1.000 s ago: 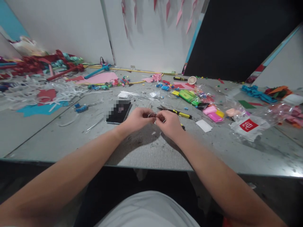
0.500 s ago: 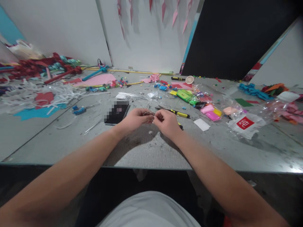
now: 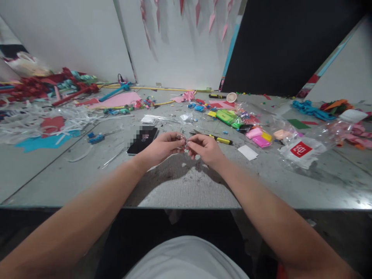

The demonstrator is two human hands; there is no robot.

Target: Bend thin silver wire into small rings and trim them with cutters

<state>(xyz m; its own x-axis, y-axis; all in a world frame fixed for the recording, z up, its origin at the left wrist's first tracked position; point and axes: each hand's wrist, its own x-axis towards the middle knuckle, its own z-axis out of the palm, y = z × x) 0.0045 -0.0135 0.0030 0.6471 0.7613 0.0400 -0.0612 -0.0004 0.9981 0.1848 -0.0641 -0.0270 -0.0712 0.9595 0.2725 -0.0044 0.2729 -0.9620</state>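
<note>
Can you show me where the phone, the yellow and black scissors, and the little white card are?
phone [image 3: 143, 140]: head view, middle of its dark screen.
yellow and black scissors [image 3: 221, 140]: head view, on the yellow handle.
little white card [image 3: 248, 152]: head view, centre of the card.

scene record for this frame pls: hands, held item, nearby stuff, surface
left hand: pinching small wire piece
right hand: pinching the same piece, fingertips meeting the left's
piece detail: too small to tell
left of hands: phone, flat
behind hands: scissors, yellow handle
right: white card, clay packs, bag
surface: grey table, scraps all over
</note>
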